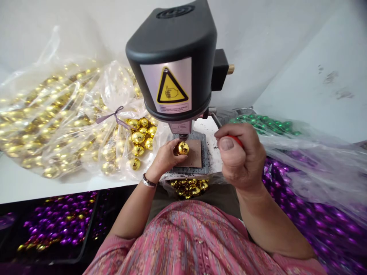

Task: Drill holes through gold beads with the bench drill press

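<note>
Under the spindle of a dark grey drill press (pixel 172 49), my left hand (pixel 166 156) grips a shiny gold ball (pixel 183 148) between thumb and fingers. The ball rests on a brown board (pixel 195 154) lying on the grey machine base (pixel 204 152). The tool tip right above the ball is too small to make out. My right hand (pixel 241 154) is wrapped round the red-ended feed lever (pixel 235 139) at the machine's right side. Dark shavings are scattered over the base and the white surface round it.
Clear plastic bags of gold balls (pixel 57 126) fill the table's left, with loose gold balls (pixel 138 137) beside them. Green balls (pixel 266 124) and purple balls (pixel 304 191) lie to the right. Purple balls (pixel 60 217) sit in a dark tray lower left; gold balls (pixel 189 188) gather below the base.
</note>
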Available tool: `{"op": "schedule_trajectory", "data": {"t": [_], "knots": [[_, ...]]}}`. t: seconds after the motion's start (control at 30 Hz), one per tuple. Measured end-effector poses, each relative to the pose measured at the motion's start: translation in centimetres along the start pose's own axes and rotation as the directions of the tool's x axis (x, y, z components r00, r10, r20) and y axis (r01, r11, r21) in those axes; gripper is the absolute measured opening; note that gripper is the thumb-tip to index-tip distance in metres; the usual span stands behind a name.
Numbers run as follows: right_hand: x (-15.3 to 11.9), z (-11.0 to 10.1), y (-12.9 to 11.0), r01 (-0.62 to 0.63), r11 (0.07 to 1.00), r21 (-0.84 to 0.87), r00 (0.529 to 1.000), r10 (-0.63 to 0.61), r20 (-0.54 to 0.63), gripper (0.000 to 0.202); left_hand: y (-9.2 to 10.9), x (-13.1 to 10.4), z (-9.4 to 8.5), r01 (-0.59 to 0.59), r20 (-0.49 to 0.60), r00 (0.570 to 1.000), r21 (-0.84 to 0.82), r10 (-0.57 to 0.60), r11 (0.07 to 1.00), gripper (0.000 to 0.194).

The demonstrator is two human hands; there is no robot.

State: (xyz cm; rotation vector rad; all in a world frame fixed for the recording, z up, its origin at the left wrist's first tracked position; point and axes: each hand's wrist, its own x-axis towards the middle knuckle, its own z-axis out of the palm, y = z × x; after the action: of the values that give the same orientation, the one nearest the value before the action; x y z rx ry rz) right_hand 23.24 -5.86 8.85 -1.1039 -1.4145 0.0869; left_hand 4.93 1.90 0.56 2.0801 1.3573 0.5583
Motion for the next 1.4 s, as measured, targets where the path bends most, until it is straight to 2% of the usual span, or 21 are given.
{"op": "schedule_trajectory", "data": {"t": [0.13, 0.3, 0.43, 0.53, 0.63, 0.73, 0.8, 0.9, 1.17, 1.27, 1.4], "knots": [[-0.2, 0.0, 0.1, -0.028, 0.999, -0.019, 1.0, 0.027, -0.009, 0.025, -0.7, 0.1, -0.3, 0.057, -0.002, 0.998, -0.034, -0.057, 0.998, 0.048], [-0.5, 0.1, 0.3, -0.021, 1.0, 0.014, 1.0, 0.021, -0.004, 0.019, -2.8, -1.0, -0.2, 0.222, 0.025, 0.975, -0.243, -0.223, 0.944, 0.058], [0.2, 0.1, -0.3, -0.008, 1.0, -0.026, 1.0, 0.007, -0.029, 0.023, -3.0, -1.4, -0.1, 0.191, 0.006, 0.98, -0.298, -0.198, 0.935, 0.054], [2.5, -0.1, -1.2, 0.001, 0.994, -0.106, 0.999, -0.006, -0.039, 0.029, -2.5, -1.3, -0.3, 0.163, 0.011, 0.986, -0.299, -0.167, 0.94, 0.051], [6.1, 0.1, -1.8, 0.003, 0.987, -0.163, 0.998, -0.014, -0.068, 0.038, -2.5, -1.3, -0.4, 0.163, 0.05, 0.987, -0.33, -0.156, 0.93, 0.053], [9.8, 0.7, -1.6, -0.128, 0.968, -0.218, 0.991, 0.118, -0.057, 0.034, -2.8, -1.3, -0.3, 0.165, 0.071, 0.986, -0.363, -0.15, 0.917, 0.054], [11.6, 1.1, -1.3, -0.205, 0.954, -0.221, 0.979, 0.201, -0.04, 0.035, -3.0, -1.3, -0.1, 0.173, 0.061, 0.985, -0.361, -0.162, 0.916, 0.052], [12.8, 1.6, -0.9, -0.24, 0.948, -0.21, 0.971, 0.239, -0.03, 0.039, -2.9, -1.0, 0.1, 0.182, 0.049, 0.983, -0.338, -0.175, 0.924, 0.052], [12.2, 1.8, -0.6, -0.221, 0.95, -0.222, 0.975, 0.22, -0.029, 0.041, -1.8, -0.3, 0.3, 0.217, 0.06, 0.976, -0.288, -0.208, 0.933, 0.052], [12.3, 1.8, -0.7, -0.235, 0.947, -0.218, 0.972, 0.235, -0.025, 0.04, -1.6, -0.1, 0.6, 0.175, 0.05, 0.984, -0.236, -0.168, 0.956, 0.051], [12.6, 1.5, -0.9, -0.253, 0.941, -0.224, 0.966, 0.26, -0.001, 0.041, -1.1, 0.2, 1.1, 0.034, -0.002, 0.999, -0.09, -0.034, 0.995, 0.051]]}}
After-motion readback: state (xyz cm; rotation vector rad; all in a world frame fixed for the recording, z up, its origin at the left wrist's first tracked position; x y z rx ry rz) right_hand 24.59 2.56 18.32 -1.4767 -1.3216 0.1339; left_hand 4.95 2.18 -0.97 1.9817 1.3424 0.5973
